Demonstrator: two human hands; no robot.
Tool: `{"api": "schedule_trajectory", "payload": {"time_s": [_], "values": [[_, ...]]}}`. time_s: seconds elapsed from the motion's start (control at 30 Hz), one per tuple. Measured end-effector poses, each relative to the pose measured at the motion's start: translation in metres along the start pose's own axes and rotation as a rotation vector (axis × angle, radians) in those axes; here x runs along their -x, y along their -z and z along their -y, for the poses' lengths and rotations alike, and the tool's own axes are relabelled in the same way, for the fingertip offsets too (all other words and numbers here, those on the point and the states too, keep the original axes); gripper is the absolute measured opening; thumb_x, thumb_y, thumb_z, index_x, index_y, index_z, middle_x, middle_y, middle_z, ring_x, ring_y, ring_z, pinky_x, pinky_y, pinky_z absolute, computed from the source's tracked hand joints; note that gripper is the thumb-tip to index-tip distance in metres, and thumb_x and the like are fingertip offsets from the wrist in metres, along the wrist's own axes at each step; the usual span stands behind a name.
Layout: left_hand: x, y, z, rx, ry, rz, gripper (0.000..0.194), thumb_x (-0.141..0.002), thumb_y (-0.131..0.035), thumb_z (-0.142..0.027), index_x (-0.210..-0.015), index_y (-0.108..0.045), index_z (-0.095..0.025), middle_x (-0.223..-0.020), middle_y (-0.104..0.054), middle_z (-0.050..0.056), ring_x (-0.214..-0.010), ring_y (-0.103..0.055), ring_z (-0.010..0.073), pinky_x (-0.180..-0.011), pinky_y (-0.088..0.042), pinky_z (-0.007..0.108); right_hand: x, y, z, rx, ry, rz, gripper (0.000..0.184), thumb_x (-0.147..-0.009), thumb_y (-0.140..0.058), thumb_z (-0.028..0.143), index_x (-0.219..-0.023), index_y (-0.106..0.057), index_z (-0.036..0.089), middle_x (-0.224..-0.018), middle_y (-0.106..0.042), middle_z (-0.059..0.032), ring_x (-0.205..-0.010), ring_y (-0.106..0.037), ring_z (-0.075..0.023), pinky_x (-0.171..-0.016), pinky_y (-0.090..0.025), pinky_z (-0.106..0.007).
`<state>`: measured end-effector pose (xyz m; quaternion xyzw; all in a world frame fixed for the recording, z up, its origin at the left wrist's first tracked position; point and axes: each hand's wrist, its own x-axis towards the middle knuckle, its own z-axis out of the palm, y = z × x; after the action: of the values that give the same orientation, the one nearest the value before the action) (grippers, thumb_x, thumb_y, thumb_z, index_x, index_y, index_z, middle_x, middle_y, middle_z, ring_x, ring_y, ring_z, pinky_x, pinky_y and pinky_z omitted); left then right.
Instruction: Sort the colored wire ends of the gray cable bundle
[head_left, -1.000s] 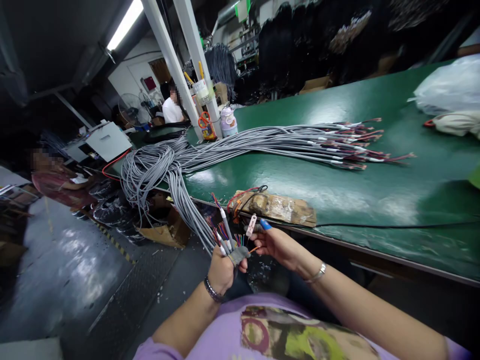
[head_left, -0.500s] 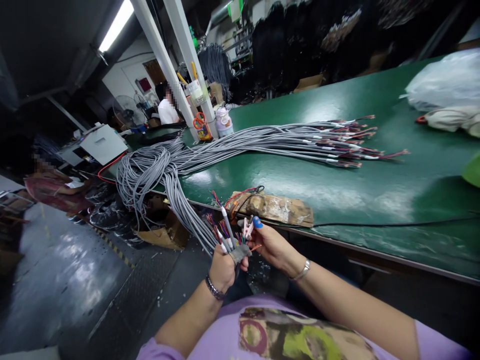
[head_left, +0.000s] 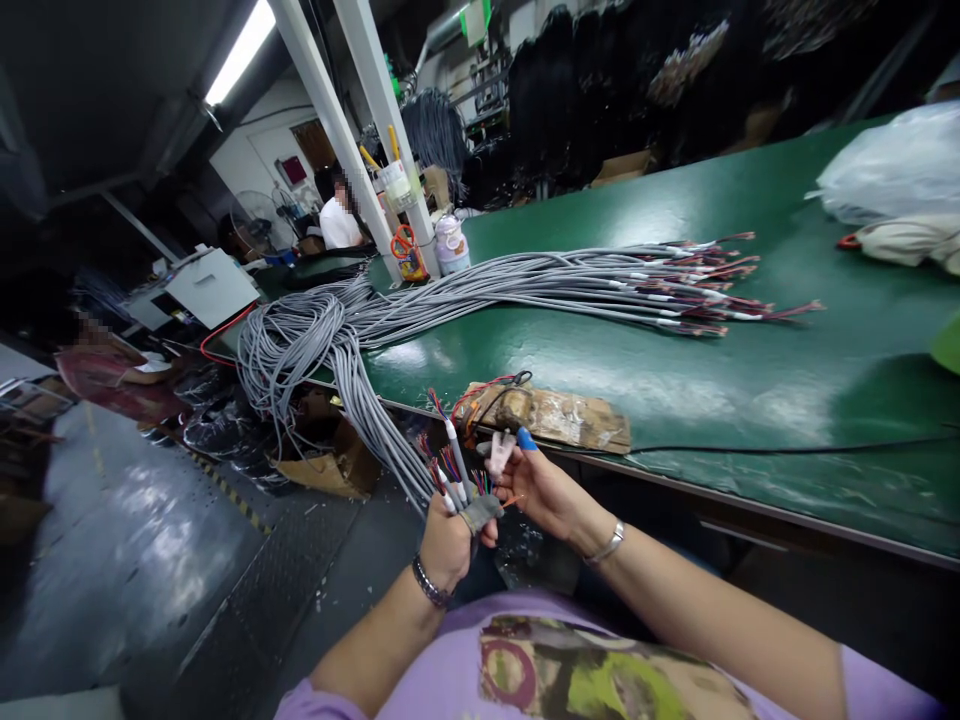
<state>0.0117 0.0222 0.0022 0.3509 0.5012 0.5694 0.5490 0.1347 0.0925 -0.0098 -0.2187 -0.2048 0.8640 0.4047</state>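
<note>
My left hand (head_left: 448, 545) is closed around the ends of several grey cables (head_left: 388, 437), whose white-banded tips and coloured inner wires (head_left: 450, 462) stick up above the fist. A grey wrap (head_left: 482, 512) covers the thumb. Just to the right, my right hand (head_left: 553, 497) pinches a small pale pink clip (head_left: 500, 455), like a clothes peg, close to those wires. One of its digits wears a blue cover (head_left: 526, 439). A thin orange wire (head_left: 513, 500) spans the gap between the hands; its far end is hidden by the fingers.
Along the green table (head_left: 750, 400) lies a long bundle of grey cables (head_left: 525, 275), coiled at its left. A wooden block (head_left: 577, 418) with a black cord sits at the near edge. A purple bottle (head_left: 452, 245) stands by the post. Two people are further back.
In my right hand the pink clip has turned slightly and shows more of its flat side. My left hand keeps its grip on the cables. The whole view has shifted a little.
</note>
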Motion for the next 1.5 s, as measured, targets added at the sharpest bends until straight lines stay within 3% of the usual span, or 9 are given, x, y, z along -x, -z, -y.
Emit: {"api": "schedule_trajectory", "payload": {"time_s": [0.23, 0.5, 0.7, 0.83, 1.1, 1.3, 1.5], "values": [[0.008, 0.003, -0.001, -0.006, -0.06, -0.024, 0.025, -0.064, -0.074, -0.033, -0.058, -0.062, -0.012, -0.042, -0.055, -0.001, -0.036, -0.047, 0.0071, -0.037, -0.038, 0.018, 0.004, 0.0, 0.005, 0.048, -0.016, 0.052, 0.025, -0.078, -0.064, 0.039, -0.088, -0.067, 0.017, -0.072, -0.062, -0.0024, -0.06, -0.053, -0.0105, -0.056, -0.047, -0.022], [-0.001, -0.006, -0.001, 0.002, -0.076, -0.076, 0.025, -0.064, -0.072, -0.033, -0.054, -0.061, -0.013, -0.041, -0.054, -0.002, -0.035, -0.046, 0.0066, -0.036, -0.036, 0.017, 0.004, -0.003, 0.005, 0.14, 0.053, -0.045, 0.029, -0.07, -0.071, 0.044, -0.073, -0.063, 0.017, -0.059, -0.055, 0.0025, -0.052, -0.048, -0.0074, -0.051, -0.046, -0.02], [-0.004, -0.007, -0.001, -0.01, -0.063, -0.098, 0.026, -0.064, -0.072, -0.035, -0.057, -0.06, -0.013, -0.041, -0.054, -0.002, -0.035, -0.045, 0.0068, -0.035, -0.036, 0.017, 0.001, 0.001, 0.006, 0.058, 0.044, 0.017, 0.029, -0.068, -0.074, 0.042, -0.08, -0.067, 0.016, -0.069, -0.063, 0.0, -0.062, -0.054, -0.0101, -0.059, -0.047, -0.023], [-0.004, -0.008, 0.0, -0.046, -0.044, -0.091, 0.029, -0.063, -0.073, -0.038, -0.056, -0.059, -0.012, -0.04, -0.054, -0.002, -0.035, -0.045, 0.0068, -0.035, -0.036, 0.018, 0.0, 0.002, 0.003, 0.043, 0.082, -0.008, 0.027, -0.066, -0.076, 0.039, -0.078, -0.068, 0.016, -0.07, -0.064, -0.0004, -0.064, -0.055, -0.0109, -0.061, -0.046, -0.023], [0.002, -0.002, 0.002, -0.048, -0.073, -0.107, 0.03, -0.063, -0.073, -0.039, -0.058, -0.06, -0.013, -0.041, -0.054, -0.002, -0.036, -0.046, 0.0072, -0.036, -0.037, 0.018, 0.006, 0.006, 0.005, 0.021, -0.01, -0.051, 0.022, -0.079, -0.063, 0.042, -0.079, -0.065, 0.02, -0.075, -0.065, -0.0025, -0.063, -0.058, -0.0121, -0.061, -0.047, -0.025], [0.01, 0.004, 0.006, -0.084, -0.117, -0.123, 0.029, -0.067, -0.071, -0.039, -0.057, -0.06, -0.013, -0.044, -0.055, -0.002, -0.038, -0.047, 0.0073, -0.039, -0.038, 0.019, 0.025, 0.008, -0.002, 0.212, -0.095, 0.045, 0.033, -0.069, -0.07, 0.048, -0.079, -0.064, 0.017, -0.075, -0.063, -0.0033, -0.06, -0.054, -0.0108, -0.058, -0.045, -0.025], [0.009, 0.005, 0.011, -0.203, -0.152, -0.105, 0.034, -0.072, -0.067, -0.041, -0.054, -0.059, -0.014, -0.044, -0.056, -0.001, -0.04, -0.049, 0.0089, -0.043, -0.042, 0.021, 0.034, 0.001, -0.012, 0.478, 0.102, 0.009, 0.031, -0.062, -0.077, 0.04, -0.069, -0.061, 0.015, -0.057, -0.054, 0.0031, -0.052, -0.043, -0.0077, -0.053, -0.034, -0.023]]}}
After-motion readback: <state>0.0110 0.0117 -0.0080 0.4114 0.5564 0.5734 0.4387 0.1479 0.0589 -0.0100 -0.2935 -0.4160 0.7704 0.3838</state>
